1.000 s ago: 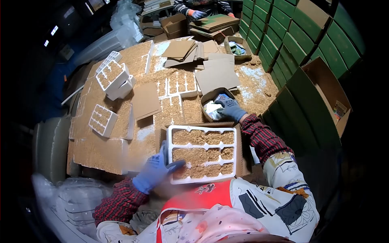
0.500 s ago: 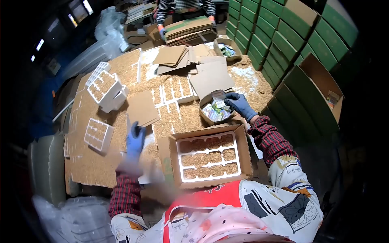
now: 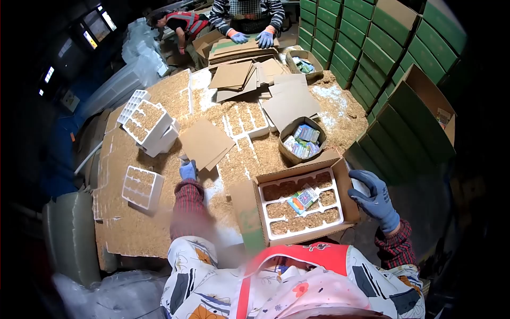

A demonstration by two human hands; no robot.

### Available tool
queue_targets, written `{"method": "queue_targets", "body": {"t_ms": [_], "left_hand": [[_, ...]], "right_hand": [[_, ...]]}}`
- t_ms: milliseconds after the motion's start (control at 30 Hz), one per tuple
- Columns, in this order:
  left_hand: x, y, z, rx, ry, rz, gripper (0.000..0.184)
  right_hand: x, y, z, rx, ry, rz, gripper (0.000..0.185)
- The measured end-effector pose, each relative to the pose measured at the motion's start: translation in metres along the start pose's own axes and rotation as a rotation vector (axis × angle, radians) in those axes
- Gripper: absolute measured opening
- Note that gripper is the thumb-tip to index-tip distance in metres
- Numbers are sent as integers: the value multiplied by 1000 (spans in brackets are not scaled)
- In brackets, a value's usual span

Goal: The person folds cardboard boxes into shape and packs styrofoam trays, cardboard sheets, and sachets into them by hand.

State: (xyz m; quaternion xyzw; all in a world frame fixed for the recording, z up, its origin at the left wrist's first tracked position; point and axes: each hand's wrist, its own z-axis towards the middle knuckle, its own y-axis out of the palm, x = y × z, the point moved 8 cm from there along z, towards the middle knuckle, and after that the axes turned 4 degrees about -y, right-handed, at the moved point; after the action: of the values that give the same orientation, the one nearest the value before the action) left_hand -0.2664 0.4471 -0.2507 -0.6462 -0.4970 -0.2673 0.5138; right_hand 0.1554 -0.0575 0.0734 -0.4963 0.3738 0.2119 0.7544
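My left hand (image 3: 188, 170) is at the near left edge of some flat cardboard sheets (image 3: 204, 141), its fingers curled at the edge and partly hidden. My right hand (image 3: 376, 199) is beside the right wall of an open cardboard box (image 3: 245, 210), thumb and fingers bent around a pale flat piece I cannot make out. Inside the box sits a white foam tray (image 3: 304, 234) whose compartments hold brown, grainy material. A small colourful printed packet (image 3: 303, 200) lies across the tray's middle. Behind the box stands a round tub (image 3: 289, 153) holding many similar packets.
Filled white trays (image 3: 141, 186) stand on the left of the grain-strewn table (image 3: 119, 236). A co-worker's gloved hands (image 3: 265, 38) rest on stacked cardboard (image 3: 241, 50) at the back; another person (image 3: 186, 24) bends behind. Green boxes (image 3: 372, 53) are piled at right.
My right hand has moved from the packet tub to the box's right side. A packet now lies on the tray. My left hand has reached the cardboard sheets' edge. The co-worker's cardboard stack has been lowered.
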Motion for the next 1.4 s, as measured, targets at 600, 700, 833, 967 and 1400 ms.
{"method": "queue_targets", "body": {"t_ms": [600,700,833,967,1400], "left_hand": [[260,-12,-355,-118,1348,237,25],[234,21,-497,-509,1823,699,30],[119,72,-526,-1250,1554,1071,25],[112,95,-511,-1155,1416,1327,21],[22,67,-384,-580,615,-143,48]], "right_hand": [[-9,-34,-25,408,-87,131,41],[-37,-24,-19,372,-213,224,42],[-49,60,-6,-292,-367,-130,36],[8,129,-29,-782,-161,-559,37],[186,122,-31,-136,157,99,70]]}}
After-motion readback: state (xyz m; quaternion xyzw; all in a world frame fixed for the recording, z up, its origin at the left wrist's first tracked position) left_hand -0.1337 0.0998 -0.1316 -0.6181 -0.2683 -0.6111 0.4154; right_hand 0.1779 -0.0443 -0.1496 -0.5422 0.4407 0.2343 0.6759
